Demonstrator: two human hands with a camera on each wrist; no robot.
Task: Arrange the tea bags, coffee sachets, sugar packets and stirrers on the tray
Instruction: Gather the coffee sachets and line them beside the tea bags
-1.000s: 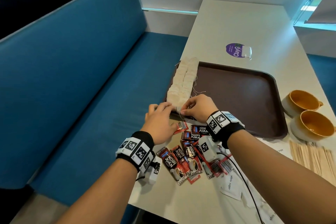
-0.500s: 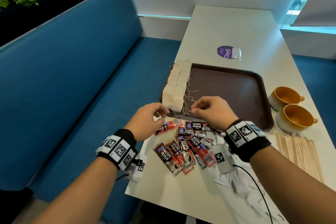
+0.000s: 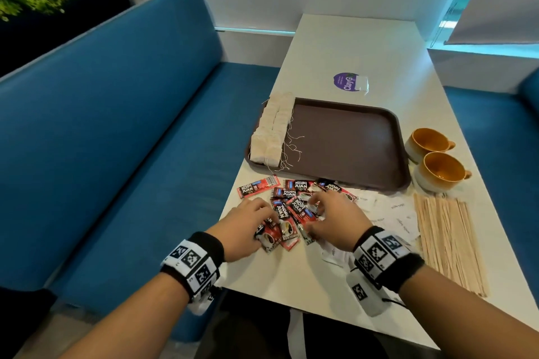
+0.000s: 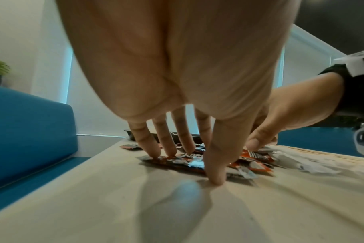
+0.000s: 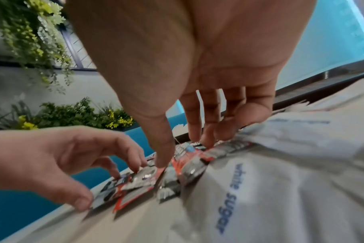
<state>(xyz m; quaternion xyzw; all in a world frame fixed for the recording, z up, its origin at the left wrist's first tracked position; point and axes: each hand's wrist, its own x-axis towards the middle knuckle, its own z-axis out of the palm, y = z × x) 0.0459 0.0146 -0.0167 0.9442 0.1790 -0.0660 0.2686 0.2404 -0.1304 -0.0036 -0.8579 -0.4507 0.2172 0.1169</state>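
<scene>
Red and black coffee sachets (image 3: 291, 207) lie in a loose pile on the white table in front of the brown tray (image 3: 350, 148). My left hand (image 3: 262, 220) touches the pile's near left sachets (image 4: 176, 162) with spread fingertips, the thumb at their near edge. My right hand (image 3: 320, 213) rests its fingertips on the pile's right side (image 5: 189, 157). Neither hand lifts anything. Two rows of tea bags (image 3: 271, 131) line the tray's left side, strings trailing. White sugar packets (image 3: 399, 218) lie right of the sachets, partly under my right wrist. Wooden stirrers (image 3: 449, 242) lie farther right.
Two orange-lined cups (image 3: 437, 160) stand right of the tray. A purple sticker (image 3: 347, 81) is on the table beyond it. A blue bench (image 3: 131, 154) runs along the table's left edge. Most of the tray floor is bare.
Both hands have left the tea bags at the tray's near left corner and come back toward me, down onto the coffee sachet pile. The head view has pulled back.
</scene>
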